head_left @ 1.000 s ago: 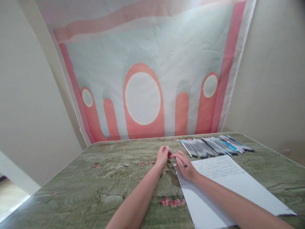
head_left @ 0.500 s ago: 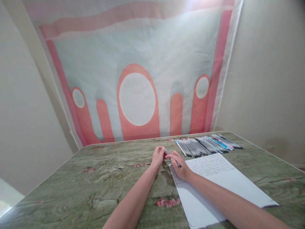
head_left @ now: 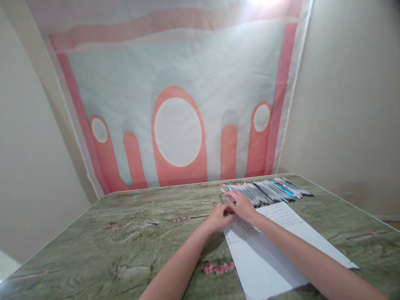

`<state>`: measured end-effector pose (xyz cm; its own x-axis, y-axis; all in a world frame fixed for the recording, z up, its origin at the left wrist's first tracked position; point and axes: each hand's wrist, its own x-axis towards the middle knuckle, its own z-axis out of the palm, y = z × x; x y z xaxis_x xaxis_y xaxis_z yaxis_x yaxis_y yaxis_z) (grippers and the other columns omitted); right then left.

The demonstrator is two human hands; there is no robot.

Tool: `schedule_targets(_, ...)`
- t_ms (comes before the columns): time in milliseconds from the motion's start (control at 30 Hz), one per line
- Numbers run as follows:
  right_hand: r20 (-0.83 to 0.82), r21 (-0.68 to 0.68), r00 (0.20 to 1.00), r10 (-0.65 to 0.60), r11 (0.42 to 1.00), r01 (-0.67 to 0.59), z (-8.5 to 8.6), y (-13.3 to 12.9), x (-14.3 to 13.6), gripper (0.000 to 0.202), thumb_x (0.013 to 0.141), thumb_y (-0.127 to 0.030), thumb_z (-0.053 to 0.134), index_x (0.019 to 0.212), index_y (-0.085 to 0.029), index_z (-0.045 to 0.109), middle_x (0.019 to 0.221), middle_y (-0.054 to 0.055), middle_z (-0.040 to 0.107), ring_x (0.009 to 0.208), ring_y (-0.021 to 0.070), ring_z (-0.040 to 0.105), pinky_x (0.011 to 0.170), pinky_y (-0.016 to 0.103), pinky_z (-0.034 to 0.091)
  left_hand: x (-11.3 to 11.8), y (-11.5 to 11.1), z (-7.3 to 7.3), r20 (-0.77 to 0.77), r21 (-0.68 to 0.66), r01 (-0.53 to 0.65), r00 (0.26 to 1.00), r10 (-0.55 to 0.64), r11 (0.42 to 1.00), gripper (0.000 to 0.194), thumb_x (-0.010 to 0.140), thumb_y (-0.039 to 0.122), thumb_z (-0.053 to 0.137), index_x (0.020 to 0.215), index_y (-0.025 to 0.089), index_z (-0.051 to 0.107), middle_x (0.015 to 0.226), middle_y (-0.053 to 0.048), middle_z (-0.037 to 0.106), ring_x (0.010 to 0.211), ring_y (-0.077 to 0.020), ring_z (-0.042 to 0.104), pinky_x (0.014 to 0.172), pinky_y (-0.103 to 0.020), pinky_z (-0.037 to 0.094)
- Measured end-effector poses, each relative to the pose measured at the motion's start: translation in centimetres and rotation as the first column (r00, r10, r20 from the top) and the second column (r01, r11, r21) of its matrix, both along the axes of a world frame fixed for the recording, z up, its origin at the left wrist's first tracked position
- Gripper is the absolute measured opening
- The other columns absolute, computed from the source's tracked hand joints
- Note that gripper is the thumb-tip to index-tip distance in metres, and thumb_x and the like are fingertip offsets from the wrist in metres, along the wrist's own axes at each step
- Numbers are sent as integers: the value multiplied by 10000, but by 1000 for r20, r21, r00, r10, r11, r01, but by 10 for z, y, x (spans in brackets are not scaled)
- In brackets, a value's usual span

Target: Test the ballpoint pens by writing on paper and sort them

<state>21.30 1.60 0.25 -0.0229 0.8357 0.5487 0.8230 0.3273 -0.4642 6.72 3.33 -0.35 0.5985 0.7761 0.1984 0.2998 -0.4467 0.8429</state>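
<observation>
Backdrop: a large pale grey-green cloth hanging (head_left: 134, 79), printed with coral arches, white ovals and a pink border, fills the far side.
Walls: a plain off-white wall (head_left: 21, 137) stands to its left, a beige wall (head_left: 350, 104) to its right.
Table: a broad green-brown wood-grain table (head_left: 131, 233) with rounded far corners lies below; small printed pink blossoms (head_left: 218, 268) dot its surface.
Paper: a large white sheet of paper (head_left: 259, 271), handwritten across its far part, lies right of centre; the right forearm crosses it and covers some of the writing.
Row of pens: many slim clear and grey pens (head_left: 271, 191) with dark ends, a few blue or teal, lie side by side beyond the paper.
Right hand: the right hand (head_left: 242, 205) is over the paper's far left corner, fingers closed on the single pen, covering the near ends of the leftmost pens.
Left hand: the left hand (head_left: 218, 217) curls at the paper's left edge, just below the right; whether it holds anything cannot be told.
Single pen: a slim pale-barrelled pen (head_left: 223, 191) with a dark end, partly hidden by fingers, sits just left of the row.
</observation>
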Motion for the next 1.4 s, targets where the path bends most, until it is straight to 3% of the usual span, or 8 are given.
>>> schedule_targets(100, 246, -39, 968, -46, 998, 57, -2, 10, 11, 191, 782, -214, 460, 898, -204, 611, 899, 69, 574, 890, 192, 490, 791, 314, 367, -2, -14, 7, -258, 259, 180, 960, -112, 949, 437, 541, 430, 680, 890, 174, 622, 943, -93, 560, 915, -259, 481, 840, -367, 354)
schedule_targets(267, 426, -6, 892, -152, 985, 171, -4, 14, 13, 230, 764, -351, 507, 873, -196, 637, 894, 93, 561, 908, 232, 452, 793, 362, 339, 1, -20, 7, -383, 257, 263, 911, -152, 930, 540, 502, 460, 702, 963, 196, 608, 1015, -81, 527, 963, -261, 457, 848, -354, 353)
schedule_targets(567, 415, -31, 898, -147, 984, 175, -10, 7, 20, 322, 787, -442, 461, 866, -197, 655, 930, 98, 550, 928, 233, 431, 801, 366, 322, 3, -21, 6, -365, 238, 289, 911, -191, 927, 533, 486, 438, 721, 954, 205, 617, 1021, -76, 540, 978, -258, 460, 856, -355, 348)
schedule_targets(767, 397, -85, 897, -195, 965, 248, -3, 5, 45, 322, 801, -394, 440, 985, -197, 615, 953, 89, 565, 939, 217, 459, 840, 337, 306, 1, -21, 8, -268, 269, 276, 942, -203, 923, 335, 632, 368, 640, 918, 194, 626, 926, -73, 583, 906, -218, 504, 831, -321, 361)
schedule_targets(867, 397, -143, 872, -287, 919, 368, -2, 4, 74, 326, 805, -365, 422, 1020, -192, 597, 998, 93, 565, 970, 217, 464, 853, 321, 292, 1, -19, 7, -218, 266, 239, 959, -184, 934, 287, 666, 341, 606, 912, 194, 627, 905, -68, 595, 881, -205, 511, 811, -306, 371)
schedule_targets(1000, 430, -202, 788, -441, 803, 560, -8, 2, 119, 357, 789, -344, 418, 1058, -169, 576, 1040, 120, 566, 974, 249, 472, 844, 338, 290, 1, -17, 6, -196, 270, 200, 969, -150, 942, 245, 689, 320, 574, 886, 186, 631, 878, -64, 600, 855, -199, 514, 786, -298, 380)
schedule_targets(1133, 464, -230, 729, -503, 726, 648, -18, 1, 152, 396, 772, -333, 417, 1087, -135, 553, 1025, 140, 574, 973, 274, 475, 821, 348, 307, 2, -17, 6, -170, 265, 172, 977, -129, 949, 212, 703, 301, 547, 854, 183, 638, 842, -57, 604, 835, -195, 515, 773, -292, 381)
schedule_targets(1400, 455, -214, 705, -544, 702, 679, -28, 9, 154, 457, 791, -456, 380, 1064, -134, 555, 1028, 160, 554, 999, 280, 465, 834, 367, 303, 1, -16, 5, -148, 250, 149, 982, -114, 957, 200, 704, 292, 535, 831, 178, 638, 826, -55, 605, 815, -188, 517, 752, -280, 386)
